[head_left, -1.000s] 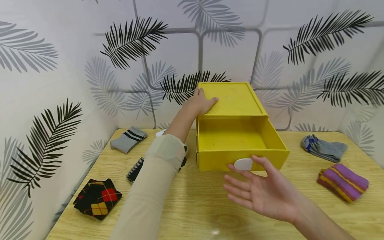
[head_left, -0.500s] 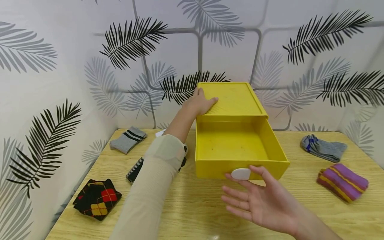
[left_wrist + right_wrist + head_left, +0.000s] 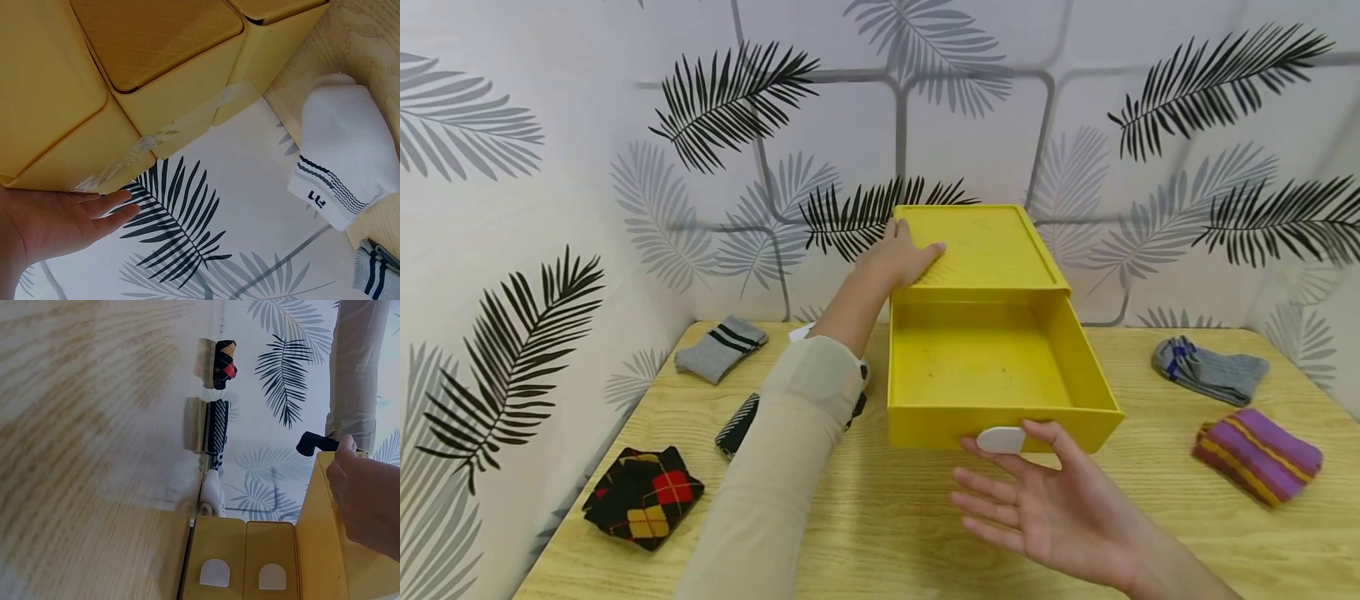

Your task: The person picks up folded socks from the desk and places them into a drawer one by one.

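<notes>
A yellow drawer cabinet (image 3: 977, 246) stands at the back middle, its top drawer (image 3: 981, 367) pulled far out and bare inside. My right hand (image 3: 1067, 508) pinches the drawer's white handle (image 3: 1000, 440) between thumb and index finger, the other fingers stretched out. In the right wrist view that hand (image 3: 369, 494) is at the drawer's front. My left hand (image 3: 898, 254) rests on the cabinet's top left edge with its thumb over the top. The left wrist view shows that hand (image 3: 62, 219) with straight fingers along the yellow casing.
Folded socks lie around the cabinet on the wooden table (image 3: 880, 533): grey striped (image 3: 722, 348), argyle (image 3: 646, 498) and black-and-white (image 3: 737, 429) at left; grey-blue (image 3: 1210, 371) and purple striped (image 3: 1258, 457) at right. A white sock (image 3: 347, 144) lies near the cabinet. Two lower drawers (image 3: 219, 550) stay closed.
The top drawer has slid further out toward me, drawn by my right hand at its handle. My left hand has stayed on the cabinet's top edge.
</notes>
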`<act>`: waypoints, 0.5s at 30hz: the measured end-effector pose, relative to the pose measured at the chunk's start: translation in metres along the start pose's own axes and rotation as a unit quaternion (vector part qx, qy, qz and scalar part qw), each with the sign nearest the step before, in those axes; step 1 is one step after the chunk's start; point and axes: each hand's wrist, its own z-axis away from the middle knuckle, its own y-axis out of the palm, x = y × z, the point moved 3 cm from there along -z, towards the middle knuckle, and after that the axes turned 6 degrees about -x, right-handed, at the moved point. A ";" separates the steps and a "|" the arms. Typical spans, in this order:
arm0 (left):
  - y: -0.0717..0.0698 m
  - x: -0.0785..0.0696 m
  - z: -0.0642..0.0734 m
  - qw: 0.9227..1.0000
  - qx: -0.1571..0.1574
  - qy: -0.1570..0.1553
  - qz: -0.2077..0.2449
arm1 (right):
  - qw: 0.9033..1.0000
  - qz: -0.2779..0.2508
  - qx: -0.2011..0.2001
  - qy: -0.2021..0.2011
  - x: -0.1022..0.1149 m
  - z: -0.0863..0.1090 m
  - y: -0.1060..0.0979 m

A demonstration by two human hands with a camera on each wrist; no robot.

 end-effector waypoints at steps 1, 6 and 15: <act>0.000 0.000 0.000 1.000 -0.001 0.000 0.000 | 1.000 0.003 0.002 0.001 0.000 0.000 0.000; 0.000 0.000 0.000 1.000 -0.004 0.003 0.001 | 1.000 0.021 0.008 0.008 0.001 0.003 0.000; 0.001 0.001 -0.001 1.000 0.000 0.007 0.008 | 0.976 0.217 -0.020 -0.011 0.009 0.025 -0.022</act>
